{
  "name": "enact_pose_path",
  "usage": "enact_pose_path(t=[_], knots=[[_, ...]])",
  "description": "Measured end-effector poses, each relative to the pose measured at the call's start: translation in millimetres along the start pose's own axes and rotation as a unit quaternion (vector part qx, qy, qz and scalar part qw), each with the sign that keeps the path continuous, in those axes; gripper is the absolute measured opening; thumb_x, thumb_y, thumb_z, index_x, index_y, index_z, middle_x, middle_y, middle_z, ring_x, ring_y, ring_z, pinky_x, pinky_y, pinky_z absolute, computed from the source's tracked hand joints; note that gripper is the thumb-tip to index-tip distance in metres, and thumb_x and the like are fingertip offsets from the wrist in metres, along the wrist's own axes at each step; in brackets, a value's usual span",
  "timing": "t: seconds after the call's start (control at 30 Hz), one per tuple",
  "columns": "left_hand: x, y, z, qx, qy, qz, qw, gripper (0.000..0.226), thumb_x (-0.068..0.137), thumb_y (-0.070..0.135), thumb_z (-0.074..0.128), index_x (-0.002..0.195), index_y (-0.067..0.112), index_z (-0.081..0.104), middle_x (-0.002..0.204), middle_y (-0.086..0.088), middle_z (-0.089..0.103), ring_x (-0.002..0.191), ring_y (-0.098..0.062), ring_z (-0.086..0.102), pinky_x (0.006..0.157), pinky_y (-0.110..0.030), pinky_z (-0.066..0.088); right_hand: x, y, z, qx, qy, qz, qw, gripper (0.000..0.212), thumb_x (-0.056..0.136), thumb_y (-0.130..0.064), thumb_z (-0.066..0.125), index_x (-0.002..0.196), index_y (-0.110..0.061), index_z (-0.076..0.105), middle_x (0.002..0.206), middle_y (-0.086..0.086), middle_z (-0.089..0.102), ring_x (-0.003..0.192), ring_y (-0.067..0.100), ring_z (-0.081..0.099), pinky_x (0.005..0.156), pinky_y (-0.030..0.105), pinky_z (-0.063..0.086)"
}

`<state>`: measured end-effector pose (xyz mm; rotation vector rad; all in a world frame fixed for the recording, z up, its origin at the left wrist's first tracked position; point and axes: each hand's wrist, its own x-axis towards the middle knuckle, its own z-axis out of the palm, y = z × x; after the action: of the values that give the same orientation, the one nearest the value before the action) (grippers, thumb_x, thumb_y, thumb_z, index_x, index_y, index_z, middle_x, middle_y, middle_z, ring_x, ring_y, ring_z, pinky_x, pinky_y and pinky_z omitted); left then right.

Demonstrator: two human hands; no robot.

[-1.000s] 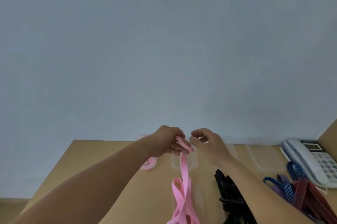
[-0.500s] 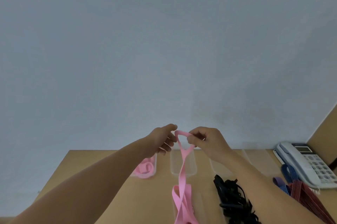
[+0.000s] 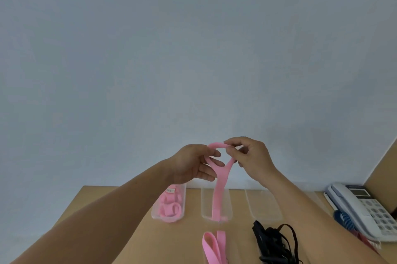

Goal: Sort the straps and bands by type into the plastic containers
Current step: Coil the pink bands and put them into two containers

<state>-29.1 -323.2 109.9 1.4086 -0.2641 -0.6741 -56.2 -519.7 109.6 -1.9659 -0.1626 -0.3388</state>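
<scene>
Both hands hold a pink strap (image 3: 219, 186) raised above the desk. My left hand (image 3: 191, 163) pinches the left side of its top loop and my right hand (image 3: 250, 159) pinches the right side. The strap hangs down in front of the middle clear container (image 3: 229, 203). More pink strap (image 3: 211, 246) lies loose near the bottom edge. The left clear container (image 3: 182, 201) holds rolled pink bands (image 3: 169, 207). A third clear container (image 3: 263, 204) stands to the right. A black strap pile (image 3: 275, 244) lies in front of it.
A white desk phone (image 3: 363, 207) sits at the right, with blue straps (image 3: 343, 220) and a reddish strap beside it. The wooden desk (image 3: 111, 210) meets a plain grey wall. A brown panel rises at the far right edge.
Both hands have risen with the pink strap and spread its top into a wider loop. The camera has tilted down, so more of the desk and the containers shows.
</scene>
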Motion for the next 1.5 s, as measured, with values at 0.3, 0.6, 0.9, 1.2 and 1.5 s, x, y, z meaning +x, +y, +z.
enact_pose_path(t=[0.3, 0.6, 0.9, 1.2, 1.5], knots=[[0.0, 8.2, 9.8, 0.030, 0.026, -0.001, 0.999, 0.027, 0.097, 0.029, 0.060, 0.108, 0.004, 0.060, 0.094, -0.015, 0.072, 0.068, -0.032, 0.068, 0.067, -0.038, 0.057, -5.7, 1.1, -3.4, 0.019, -0.004, -0.001, 1.000, 0.014, 0.087, -0.010, 0.071, 0.085, -0.024, 0.073, 0.076, -0.013, 0.068, 0.057, 0.010, 0.055, 0.058, 0.021, 0.048], [3.6, 2.9, 12.2, 0.110, 0.059, 0.087, 0.988, 0.012, 0.090, 0.002, 0.066, 0.100, 0.001, 0.061, 0.089, -0.017, 0.067, 0.067, -0.028, 0.066, 0.069, -0.040, 0.061, -9.4, -4.2, -7.3, 0.098, -0.080, 0.119, 0.985, 0.021, 0.092, -0.019, 0.067, 0.087, 0.000, 0.072, 0.078, 0.014, 0.071, 0.059, 0.019, 0.061, 0.055, 0.028, 0.048], [-3.0, 5.1, 13.0, 0.044, -0.019, -0.047, 0.998, 0.022, 0.092, 0.008, 0.056, 0.110, -0.001, 0.065, 0.090, -0.012, 0.066, 0.076, -0.025, 0.065, 0.084, -0.040, 0.058, -7.8, -0.3, -0.4, 0.078, -0.043, 0.026, 0.996, 0.009, 0.083, 0.001, 0.073, 0.080, -0.007, 0.071, 0.070, 0.010, 0.064, 0.057, 0.015, 0.060, 0.054, 0.026, 0.048], [-2.3, 9.9, 6.4, 0.059, -0.020, -0.041, 0.997, 0.010, 0.091, 0.010, 0.058, 0.092, 0.005, 0.066, 0.093, -0.016, 0.068, 0.082, -0.032, 0.066, 0.083, -0.041, 0.056, -3.3, 8.5, 4.2, 0.022, -0.025, -0.039, 0.999, 0.016, 0.079, 0.001, 0.074, 0.078, -0.014, 0.070, 0.080, 0.012, 0.065, 0.072, 0.015, 0.060, 0.077, 0.042, 0.055], [0.7, 7.0, 5.8, 0.028, 0.018, 0.000, 0.999, 0.007, 0.095, 0.007, 0.059, 0.090, 0.002, 0.058, 0.084, -0.013, 0.068, 0.072, -0.029, 0.068, 0.074, -0.042, 0.059, -0.8, 9.4, 4.4, 0.063, -0.048, -0.020, 0.997, 0.010, 0.081, -0.008, 0.077, 0.079, -0.015, 0.071, 0.074, 0.006, 0.060, 0.067, 0.022, 0.056, 0.069, 0.034, 0.054]])
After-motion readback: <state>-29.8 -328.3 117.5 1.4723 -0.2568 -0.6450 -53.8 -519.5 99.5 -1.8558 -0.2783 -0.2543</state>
